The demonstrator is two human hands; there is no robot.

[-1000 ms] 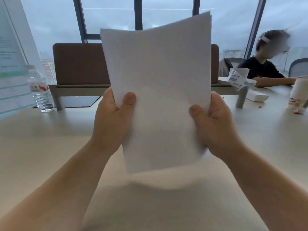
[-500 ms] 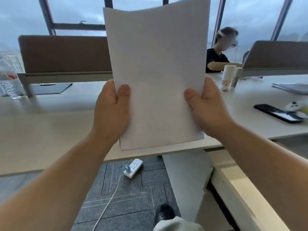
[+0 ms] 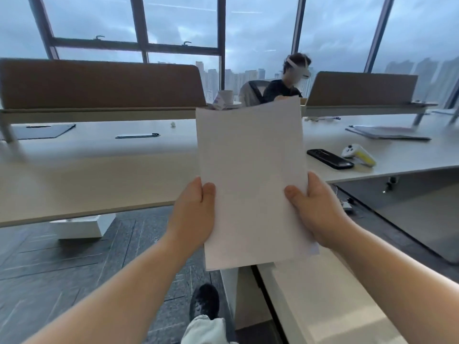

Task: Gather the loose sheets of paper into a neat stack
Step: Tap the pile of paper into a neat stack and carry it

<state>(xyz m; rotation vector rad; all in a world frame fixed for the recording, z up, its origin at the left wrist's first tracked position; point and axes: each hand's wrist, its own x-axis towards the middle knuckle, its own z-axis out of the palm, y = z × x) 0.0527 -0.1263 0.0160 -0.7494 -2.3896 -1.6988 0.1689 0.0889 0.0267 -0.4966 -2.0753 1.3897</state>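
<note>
Left hand (image 3: 192, 214) and right hand (image 3: 315, 214) are gripping the upright paper stack (image 3: 250, 180) at 9 and 3 o'clock, apparently clear of the table (image 3: 99, 175).

Both forearms are bare from wrist to the bottom edge of the view, with no sleeve, watch or ring visible on the left hand (image 3: 192, 211) or the right hand (image 3: 316, 212). The thumbnails are short and unpainted. Below, a pale grey-white trouser leg (image 3: 203, 330) with a creased, gathered hem ends over a dark, rounded-toe shoe (image 3: 205, 302).
</note>
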